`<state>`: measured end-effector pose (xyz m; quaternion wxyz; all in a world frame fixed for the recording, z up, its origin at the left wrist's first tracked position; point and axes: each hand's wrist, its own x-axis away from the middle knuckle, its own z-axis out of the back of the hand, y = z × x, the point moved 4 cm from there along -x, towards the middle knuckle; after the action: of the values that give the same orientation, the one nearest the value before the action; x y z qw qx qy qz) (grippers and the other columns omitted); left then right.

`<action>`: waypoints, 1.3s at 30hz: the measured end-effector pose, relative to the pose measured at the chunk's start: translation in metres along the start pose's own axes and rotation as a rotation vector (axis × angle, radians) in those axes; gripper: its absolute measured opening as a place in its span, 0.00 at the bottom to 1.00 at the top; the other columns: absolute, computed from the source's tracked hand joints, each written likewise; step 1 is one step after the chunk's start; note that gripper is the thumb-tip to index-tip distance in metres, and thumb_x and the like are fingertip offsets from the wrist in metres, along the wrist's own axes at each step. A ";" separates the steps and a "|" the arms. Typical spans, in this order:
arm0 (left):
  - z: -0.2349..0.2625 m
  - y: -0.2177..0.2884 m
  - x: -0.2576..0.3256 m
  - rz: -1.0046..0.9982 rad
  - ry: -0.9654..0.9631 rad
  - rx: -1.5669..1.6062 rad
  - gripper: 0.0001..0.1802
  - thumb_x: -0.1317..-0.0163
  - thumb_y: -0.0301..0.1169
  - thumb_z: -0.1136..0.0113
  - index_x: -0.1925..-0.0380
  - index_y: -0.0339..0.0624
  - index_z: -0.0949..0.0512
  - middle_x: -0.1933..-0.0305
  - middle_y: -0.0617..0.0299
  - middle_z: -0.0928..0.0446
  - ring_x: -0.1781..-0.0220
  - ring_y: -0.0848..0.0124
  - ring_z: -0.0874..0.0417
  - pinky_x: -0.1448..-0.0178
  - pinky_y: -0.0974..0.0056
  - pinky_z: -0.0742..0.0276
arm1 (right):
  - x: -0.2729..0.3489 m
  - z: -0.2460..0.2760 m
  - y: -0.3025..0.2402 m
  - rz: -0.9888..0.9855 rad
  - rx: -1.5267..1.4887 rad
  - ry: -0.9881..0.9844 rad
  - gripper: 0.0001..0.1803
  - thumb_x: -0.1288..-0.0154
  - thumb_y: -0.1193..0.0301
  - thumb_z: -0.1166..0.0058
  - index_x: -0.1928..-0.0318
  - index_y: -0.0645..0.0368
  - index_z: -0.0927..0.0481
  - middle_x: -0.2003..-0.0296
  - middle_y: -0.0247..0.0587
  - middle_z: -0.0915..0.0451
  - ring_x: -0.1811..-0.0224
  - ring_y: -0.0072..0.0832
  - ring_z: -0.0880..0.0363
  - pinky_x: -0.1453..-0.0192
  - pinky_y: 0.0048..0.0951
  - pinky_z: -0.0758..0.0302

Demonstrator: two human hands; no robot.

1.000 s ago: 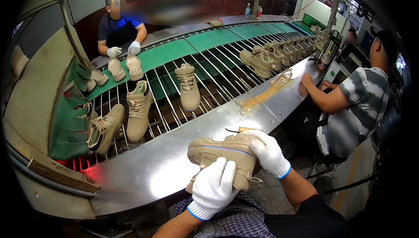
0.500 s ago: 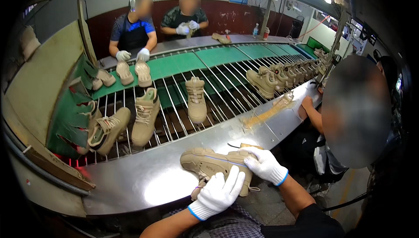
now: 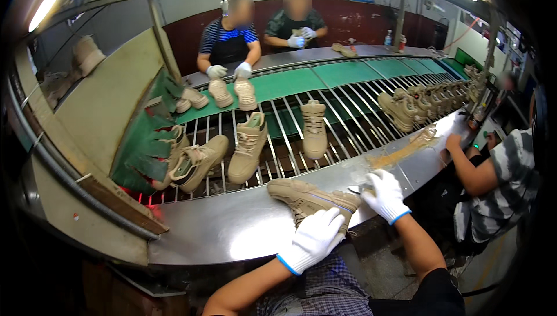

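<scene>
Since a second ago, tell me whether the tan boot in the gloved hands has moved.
Yes. The tan boot has come down onto the steel ledge, nearer the conveyor rods, held by the left hand and right hand.

My white knit cloth gloves [image 3: 313, 239] grip a matt tan suede boot [image 3: 310, 199]. The steel bench [image 3: 232, 229] under it shines smooth and glossy.

Bare steel ledge [image 3: 232, 232] left of the held boot [image 3: 310, 199]: open for a hand. Right of it, passage narrowed by the right hand [image 3: 384, 195] and a neighbour's arm [image 3: 473, 171] resting on the ledge. Beyond, rollers [image 3: 342, 119] blocked by three loose boots [image 3: 248, 146]; gaps between them passable. Far right crowded by a boot row [image 3: 418, 98]. Left barred by a green flap curtain [image 3: 148, 142].
</scene>
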<state>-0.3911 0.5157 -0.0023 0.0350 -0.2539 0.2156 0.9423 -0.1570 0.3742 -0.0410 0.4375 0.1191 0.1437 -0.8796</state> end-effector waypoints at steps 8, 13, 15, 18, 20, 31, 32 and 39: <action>0.019 -0.069 -0.066 0.005 -0.349 -0.206 0.46 0.49 0.64 0.25 0.39 0.41 0.23 0.51 0.49 0.16 0.43 0.53 0.17 0.32 0.49 0.29 | 0.015 -0.018 0.017 -0.131 0.203 -0.198 0.13 0.30 0.63 0.43 0.50 0.53 0.23 0.60 0.51 0.18 0.58 0.53 0.14 0.52 0.56 0.18; 0.023 -0.065 -0.043 0.213 -0.391 -0.414 0.45 0.45 0.70 0.31 0.44 0.41 0.21 0.57 0.51 0.16 0.53 0.54 0.15 0.49 0.51 0.23 | 0.036 0.019 0.018 -0.457 -0.439 -0.272 0.26 0.24 0.60 0.52 0.31 0.55 0.24 0.44 0.62 0.15 0.44 0.57 0.14 0.36 0.47 0.20; 0.021 -0.068 -0.035 0.233 -0.348 -0.406 0.47 0.45 0.70 0.32 0.42 0.40 0.22 0.56 0.51 0.16 0.53 0.53 0.15 0.48 0.51 0.22 | 0.053 0.042 -0.023 -0.374 -0.488 -0.339 0.26 0.23 0.53 0.49 0.34 0.54 0.21 0.49 0.61 0.14 0.45 0.56 0.14 0.39 0.48 0.19; 0.020 -0.065 -0.045 0.240 -0.390 -0.294 0.53 0.46 0.65 0.27 0.29 0.41 0.31 0.44 0.47 0.17 0.48 0.49 0.13 0.43 0.49 0.17 | 0.060 0.042 -0.065 -0.177 -0.446 -0.495 0.29 0.25 0.47 0.45 0.36 0.53 0.21 0.53 0.59 0.12 0.52 0.58 0.11 0.45 0.49 0.16; 0.014 -0.067 -0.047 0.233 -0.420 -0.227 0.53 0.46 0.62 0.25 0.28 0.43 0.32 0.40 0.47 0.18 0.44 0.48 0.13 0.41 0.49 0.17 | 0.055 0.040 -0.082 -0.173 -0.394 -0.480 0.26 0.24 0.49 0.46 0.41 0.56 0.18 0.59 0.59 0.13 0.56 0.56 0.11 0.47 0.51 0.16; 0.021 -0.093 -0.056 0.469 -0.487 -0.110 0.52 0.49 0.57 0.24 0.27 0.45 0.31 0.32 0.45 0.21 0.37 0.48 0.15 0.34 0.51 0.18 | 0.016 -0.042 -0.102 -0.368 -1.041 -0.598 0.24 0.20 0.54 0.50 0.47 0.66 0.22 0.65 0.55 0.15 0.71 0.45 0.14 0.61 0.47 0.18; 0.022 -0.092 -0.057 0.462 -0.498 -0.115 0.52 0.49 0.57 0.24 0.27 0.45 0.31 0.32 0.45 0.21 0.37 0.47 0.15 0.34 0.51 0.18 | 0.019 -0.044 -0.105 -0.391 -1.096 -0.601 0.23 0.20 0.55 0.50 0.47 0.66 0.22 0.67 0.53 0.16 0.70 0.43 0.15 0.61 0.45 0.18; 0.021 -0.096 -0.049 0.339 -0.362 -0.196 0.46 0.44 0.53 0.27 0.29 0.43 0.30 0.41 0.45 0.17 0.47 0.47 0.11 0.43 0.49 0.15 | -0.007 0.002 -0.136 0.548 -0.099 -0.316 0.16 0.24 0.66 0.48 0.46 0.65 0.21 0.66 0.56 0.22 0.66 0.48 0.14 0.60 0.42 0.16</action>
<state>-0.3411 0.6139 0.0005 -0.1098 -0.0435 0.1529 0.9811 -0.2624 0.4568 -0.0167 0.6802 -0.0061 0.0793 -0.7287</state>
